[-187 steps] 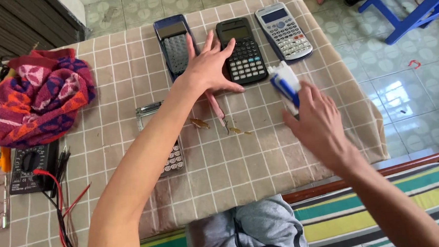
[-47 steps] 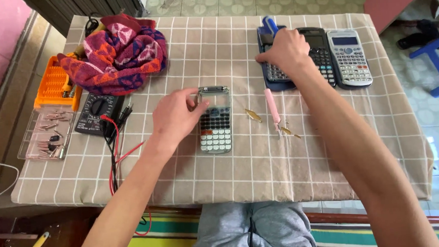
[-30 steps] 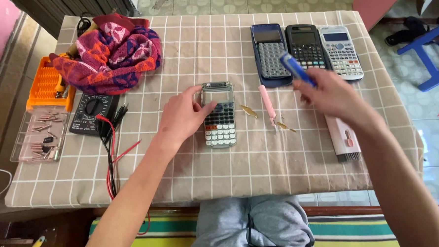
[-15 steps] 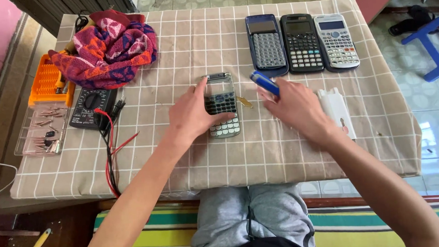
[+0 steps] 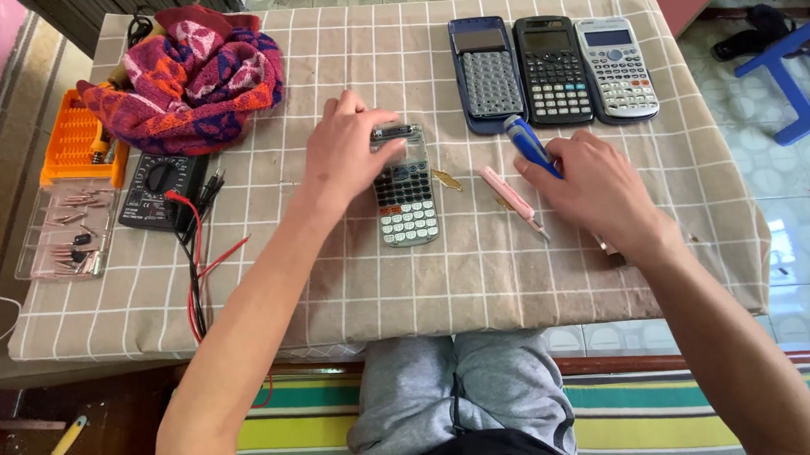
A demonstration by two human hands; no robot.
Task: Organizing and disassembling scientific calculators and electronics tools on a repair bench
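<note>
Head view: my left hand (image 5: 351, 148) grips the top end of the grey scientific calculator with white keys (image 5: 405, 198), lying flat at the centre of the checked beige tablecloth (image 5: 334, 276). My right hand (image 5: 599, 187), closed, holds the blue-handled screwdriver (image 5: 529, 145) beside a pink craft knife (image 5: 510, 192).

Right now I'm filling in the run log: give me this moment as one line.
left hand: on grey calculator | right hand: holds blue tool | pink tool: lies between

Calculator (image 5: 404, 193) top hidden under left hand (image 5: 349, 153).
</note>
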